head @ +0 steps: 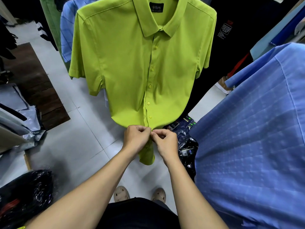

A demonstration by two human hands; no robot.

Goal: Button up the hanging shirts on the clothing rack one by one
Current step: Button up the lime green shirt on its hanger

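Your left hand [137, 139] and right hand [165, 142] pinch the placket at the hem of the green shirt [125, 63] hanging on the rack. Buttons above look fastened. Risk: thin fabric slips, button misses its hole. Blue shirt [247, 129] crowds the right.

Both hands pinch the placket of a hanging lime-green short-sleeved shirt [125, 63] near its hem. The left hand [136, 139] and right hand [165, 143] meet fingertip to fingertip, just below a row of fastened green buttons [149, 86].
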